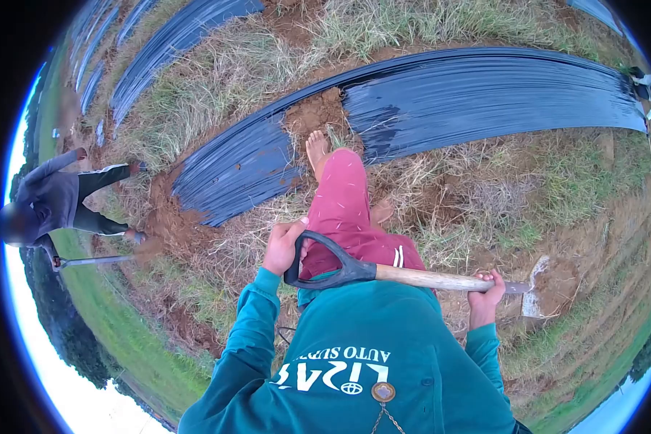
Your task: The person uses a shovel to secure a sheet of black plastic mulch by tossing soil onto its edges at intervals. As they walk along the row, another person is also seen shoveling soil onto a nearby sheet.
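Left hand (283, 246) closes round a looped black shovel grip (354, 270), right hand (487, 288) round its wooden shaft (427, 278).

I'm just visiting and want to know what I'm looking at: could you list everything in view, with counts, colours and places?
shovel: one, black grip, pale wooden shaft, across the waist; soil on its blade
plastic sheeting: several strips, dark blue-black, ahead and upper left
loose soil: patches, brown, on and beside the near strip
grass: green and straw-coloured, around the strips
co-worker: one, grey top, left, with another shovel
another person: one, partly seen, far right edge
trees: dark green, lower left
pendant: one, round, on the chest
shirt: one, teal
trousers: one pair, dark red
feet: two, bare
left hand: on the grip
right hand: on the shaft near the blade
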`<state>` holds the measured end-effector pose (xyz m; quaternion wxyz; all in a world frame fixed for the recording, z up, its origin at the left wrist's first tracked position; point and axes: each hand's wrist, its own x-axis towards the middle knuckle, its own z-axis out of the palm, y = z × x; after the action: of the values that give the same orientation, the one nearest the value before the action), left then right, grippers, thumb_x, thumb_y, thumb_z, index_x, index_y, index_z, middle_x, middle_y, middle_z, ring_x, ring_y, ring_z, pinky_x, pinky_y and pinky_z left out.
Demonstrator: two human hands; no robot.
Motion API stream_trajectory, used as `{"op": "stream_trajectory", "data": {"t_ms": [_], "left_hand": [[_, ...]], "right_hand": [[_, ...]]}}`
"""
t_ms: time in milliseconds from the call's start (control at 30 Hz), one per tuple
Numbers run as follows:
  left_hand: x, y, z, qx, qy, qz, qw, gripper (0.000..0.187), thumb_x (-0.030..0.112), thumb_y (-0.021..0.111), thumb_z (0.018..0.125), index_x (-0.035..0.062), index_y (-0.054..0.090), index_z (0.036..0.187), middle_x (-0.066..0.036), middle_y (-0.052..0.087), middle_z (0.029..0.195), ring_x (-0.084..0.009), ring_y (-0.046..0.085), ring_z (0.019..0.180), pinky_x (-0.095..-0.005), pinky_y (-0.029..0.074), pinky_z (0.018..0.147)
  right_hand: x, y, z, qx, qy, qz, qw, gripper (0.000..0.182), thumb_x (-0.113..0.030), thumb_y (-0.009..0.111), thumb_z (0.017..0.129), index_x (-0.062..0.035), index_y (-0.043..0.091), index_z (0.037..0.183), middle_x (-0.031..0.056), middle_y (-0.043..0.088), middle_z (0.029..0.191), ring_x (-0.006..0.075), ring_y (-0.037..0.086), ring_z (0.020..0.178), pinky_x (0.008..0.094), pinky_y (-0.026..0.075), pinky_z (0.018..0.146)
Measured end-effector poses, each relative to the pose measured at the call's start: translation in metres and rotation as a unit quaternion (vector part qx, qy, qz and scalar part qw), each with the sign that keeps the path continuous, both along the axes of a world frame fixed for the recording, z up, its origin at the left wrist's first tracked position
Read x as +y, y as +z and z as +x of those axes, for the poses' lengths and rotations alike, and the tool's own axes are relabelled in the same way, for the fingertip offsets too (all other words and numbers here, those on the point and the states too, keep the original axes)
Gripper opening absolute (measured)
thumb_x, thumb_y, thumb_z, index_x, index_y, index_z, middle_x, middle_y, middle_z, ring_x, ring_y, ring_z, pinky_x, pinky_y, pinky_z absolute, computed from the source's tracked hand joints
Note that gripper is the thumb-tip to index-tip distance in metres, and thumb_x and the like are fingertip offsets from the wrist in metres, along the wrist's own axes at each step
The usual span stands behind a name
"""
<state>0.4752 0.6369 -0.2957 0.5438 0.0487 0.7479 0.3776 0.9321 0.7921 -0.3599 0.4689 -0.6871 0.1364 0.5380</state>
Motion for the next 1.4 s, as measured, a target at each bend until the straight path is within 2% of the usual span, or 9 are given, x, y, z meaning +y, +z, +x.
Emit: {"op": "stream_trajectory", "data": {"t_ms": [100,233,467,700,833,1033,1133,1233,1400], "left_hand": [[-0.002,0.004,-0.009,0.027,0.001,-0.012,1.0,0.048,0.038,0.056,0.097,-0.0018,0.063,0.07,-0.005,0.056,0.056,-0.0121,0.055,0.047,-0.0281,0.043,0.044],[-0.03,0.012,-0.006,0.068,0.036,-0.025,0.997,0.05,0.038,0.057,0.096,-0.0007,0.062,0.066,-0.004,0.055,0.056,-0.0122,0.052,0.046,-0.0284,0.041,0.046],[-0.059,0.025,0.002,0.027,0.11,-0.02,0.993,0.048,0.036,0.057,0.097,-0.0004,0.061,0.065,-0.004,0.055,0.056,-0.0127,0.053,0.046,-0.0292,0.042,0.045],[-0.103,-0.004,0.007,0.024,0.148,-0.014,0.989,0.047,0.038,0.058,0.096,-0.0001,0.06,0.068,-0.005,0.055,0.057,-0.0138,0.054,0.046,-0.0287,0.041,0.044],[-0.119,-0.024,0.021,-0.013,0.217,-0.022,0.976,0.044,0.037,0.06,0.094,-0.0003,0.06,0.072,-0.004,0.055,0.059,-0.0134,0.054,0.047,-0.0285,0.042,0.045],[-0.133,-0.025,0.008,-0.038,0.207,-0.027,0.977,0.043,0.037,0.061,0.094,0.0004,0.06,0.072,-0.004,0.055,0.059,-0.0131,0.054,0.046,-0.0294,0.042,0.044],[-0.143,-0.029,0.006,0.0,0.156,-0.039,0.987,0.044,0.037,0.06,0.095,0.0004,0.06,0.071,-0.004,0.055,0.059,-0.013,0.053,0.046,-0.0291,0.042,0.044],[-0.155,-0.018,0.012,-0.024,0.209,-0.021,0.977,0.045,0.038,0.06,0.095,-0.0001,0.061,0.072,-0.004,0.056,0.06,-0.0129,0.054,0.046,-0.0291,0.043,0.044],[-0.164,-0.017,-0.004,-0.02,0.183,-0.014,0.983,0.045,0.038,0.06,0.095,-0.0015,0.063,0.074,-0.004,0.057,0.06,-0.0127,0.054,0.047,-0.0286,0.043,0.045]], "right_hand": [[0.001,0.004,-0.021,0.001,0.014,0.027,1.0,0.019,-0.008,0.059,0.086,-0.0108,0.045,0.073,-0.0008,0.045,0.061,0.0146,0.045,0.056,0.0314,0.045,0.06],[0.004,-0.009,-0.031,0.031,0.032,-0.018,0.999,0.019,-0.007,0.057,0.087,-0.0117,0.044,0.075,-0.0016,0.043,0.061,0.0126,0.045,0.055,0.0312,0.045,0.059],[0.03,-0.034,-0.044,0.016,0.127,-0.009,0.992,0.021,-0.008,0.057,0.088,-0.0119,0.044,0.073,-0.0011,0.043,0.061,0.0128,0.046,0.056,0.0311,0.046,0.06],[0.035,-0.012,-0.065,0.03,0.172,0.023,0.984,0.02,-0.008,0.059,0.089,-0.0098,0.044,0.076,0.0007,0.045,0.064,0.0131,0.045,0.059,0.0312,0.046,0.062],[0.038,-0.015,-0.071,0.026,0.198,0.054,0.978,0.02,-0.007,0.058,0.09,-0.0097,0.045,0.074,0.0012,0.046,0.063,0.0146,0.045,0.059,0.0317,0.047,0.062],[0.017,-0.024,-0.061,0.013,0.212,0.025,0.977,0.019,-0.008,0.059,0.089,-0.0101,0.045,0.075,0.0003,0.047,0.065,0.0138,0.046,0.06,0.0309,0.047,0.063],[0.014,-0.039,-0.073,0.022,0.214,0.023,0.976,0.018,-0.008,0.058,0.089,-0.0101,0.046,0.075,0.0002,0.047,0.065,0.0141,0.046,0.06,0.0311,0.047,0.063],[-0.002,-0.033,-0.068,-0.004,0.218,0.003,0.976,0.018,-0.008,0.057,0.089,-0.0101,0.046,0.074,0.0005,0.047,0.064,0.0146,0.046,0.059,0.0315,0.047,0.063],[-0.025,-0.033,-0.067,0.006,0.204,0.004,0.979,0.019,-0.009,0.057,0.089,-0.01,0.046,0.073,0.001,0.047,0.064,0.0157,0.047,0.061,0.0323,0.048,0.064]]}}
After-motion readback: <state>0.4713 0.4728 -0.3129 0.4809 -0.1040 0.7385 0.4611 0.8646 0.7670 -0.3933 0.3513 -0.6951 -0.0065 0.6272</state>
